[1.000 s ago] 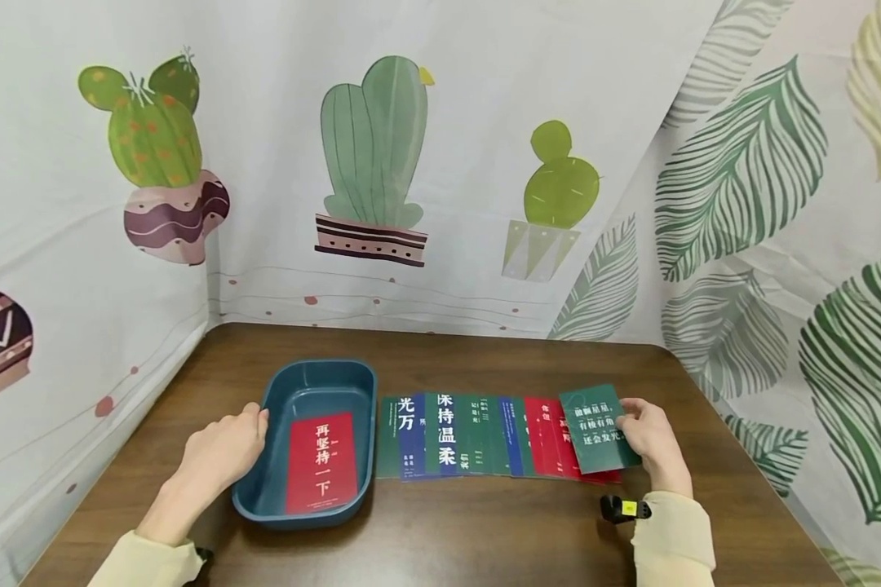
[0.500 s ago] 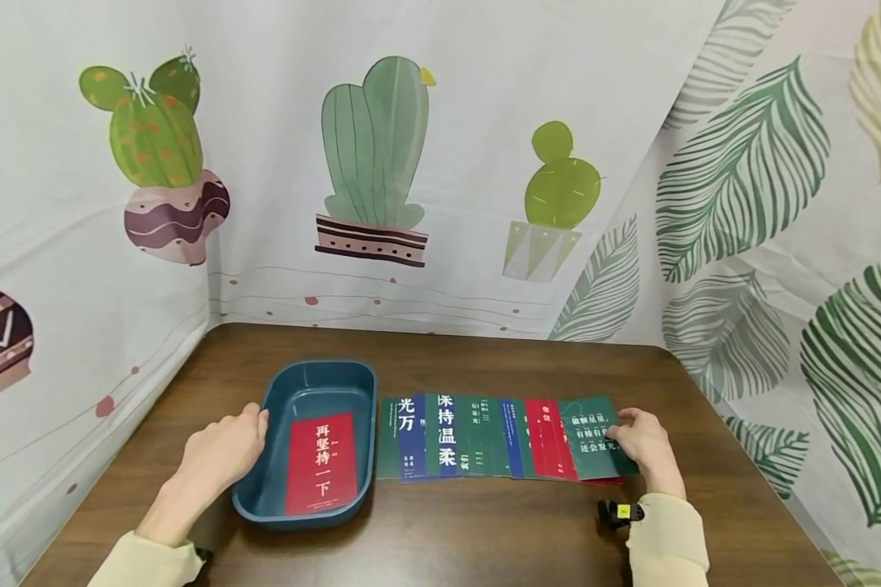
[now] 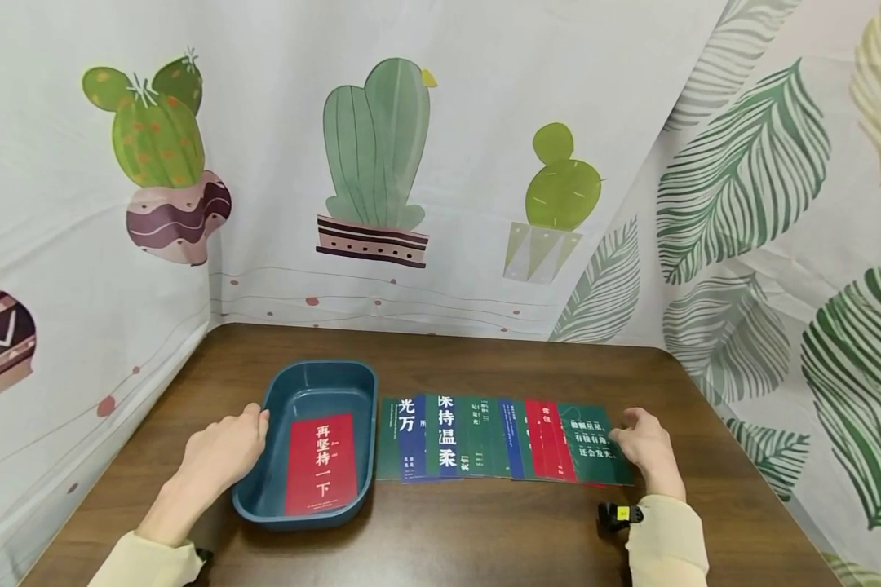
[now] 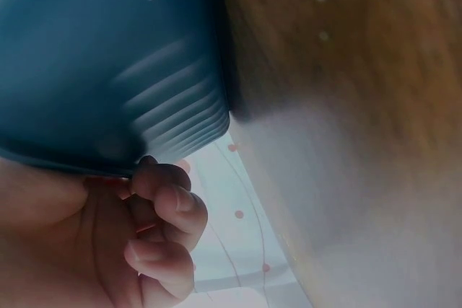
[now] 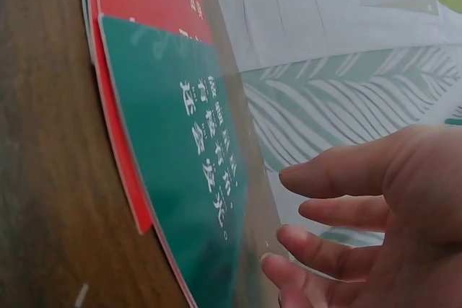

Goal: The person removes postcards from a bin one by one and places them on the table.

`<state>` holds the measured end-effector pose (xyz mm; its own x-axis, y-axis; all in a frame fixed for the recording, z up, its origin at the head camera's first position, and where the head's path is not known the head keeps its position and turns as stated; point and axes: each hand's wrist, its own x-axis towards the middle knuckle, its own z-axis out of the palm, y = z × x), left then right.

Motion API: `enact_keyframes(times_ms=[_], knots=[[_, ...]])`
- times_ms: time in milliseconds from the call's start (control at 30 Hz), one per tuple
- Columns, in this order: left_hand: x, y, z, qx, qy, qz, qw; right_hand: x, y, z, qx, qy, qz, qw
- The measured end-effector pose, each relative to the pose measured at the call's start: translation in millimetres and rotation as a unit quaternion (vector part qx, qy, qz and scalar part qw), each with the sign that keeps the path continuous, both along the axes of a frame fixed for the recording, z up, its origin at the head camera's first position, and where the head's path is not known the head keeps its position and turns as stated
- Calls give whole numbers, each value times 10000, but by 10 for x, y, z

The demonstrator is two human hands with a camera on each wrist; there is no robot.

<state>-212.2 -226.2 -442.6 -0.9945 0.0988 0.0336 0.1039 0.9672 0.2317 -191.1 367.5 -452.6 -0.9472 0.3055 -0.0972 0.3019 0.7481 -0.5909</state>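
Observation:
My left hand (image 3: 226, 444) grips the left rim of a blue plastic basin (image 3: 264, 493); in the left wrist view its curled fingers (image 4: 173, 203) show just below the rim. A red card (image 3: 321, 461) with white characters lies inside the basin. To the right, a row of overlapping green, blue and red cards (image 3: 448, 456) spreads across the table. On its right end lies a green card (image 3: 595, 456) with white writing. Beside that card is my right hand (image 3: 644, 444), holding nothing, its loosely bent fingers (image 5: 339, 171) apart from the card in the right wrist view.
The brown wooden table (image 3: 477, 538) extends in front of the cards and behind them. A white cloth (image 3: 264, 204) printed with cacti and leaves hangs around its back and sides. A small black device (image 3: 620, 515) with a yellow label sits at the right wrist.
The green card, tilted in my right hand a second ago, now lies flat on the right end of the row. My right hand has let go of it. The left hand stays at the basin.

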Motion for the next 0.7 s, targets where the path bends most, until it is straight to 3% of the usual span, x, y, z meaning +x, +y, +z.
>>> enact_keyframes(times_ms=[300,700], knots=[[15,-2,-3,15,54,-21,10000,-17,-160,91,-205,211,52,9996],[10,0,3,20,37,-24,10000,17,-475,365,-348,981,530,9932]])
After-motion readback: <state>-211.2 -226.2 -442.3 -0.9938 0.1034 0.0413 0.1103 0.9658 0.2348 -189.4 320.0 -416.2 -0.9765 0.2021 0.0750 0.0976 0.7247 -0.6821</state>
